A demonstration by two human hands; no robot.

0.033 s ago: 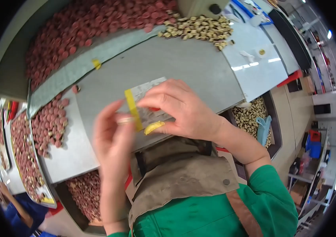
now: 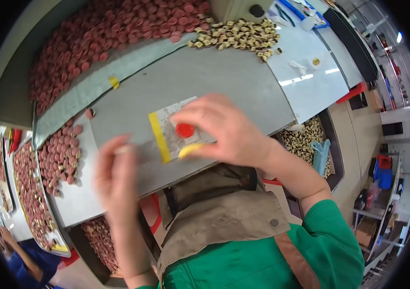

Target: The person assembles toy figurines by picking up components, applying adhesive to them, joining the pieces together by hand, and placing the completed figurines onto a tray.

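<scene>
Two bare hands work over our grey metal bench top [image 2: 224,86]. Our right hand [image 2: 229,130] reaches in from the right, its fingers drawn together over a small round red cap [image 2: 184,130] that sits on a pale card edged with a yellow strip [image 2: 159,137]; the fingertips touch or nearly touch the cap, though we cannot tell whether they pinch it. A small yellow piece [image 2: 189,151] shows just under that hand, near the card's lower edge. Our left hand [image 2: 115,176] hangs blurred beside the card on its left, fingers loosely together, and we cannot tell whether it holds anything.

We judge the work to be far from finished: one cap lies on the card, while a large heap of dull red round caps [image 2: 113,33] fills the far side of the bench, more lie on the left [image 2: 60,154], and a pile of small beige and dark pieces [image 2: 238,34] waits at the back.
</scene>
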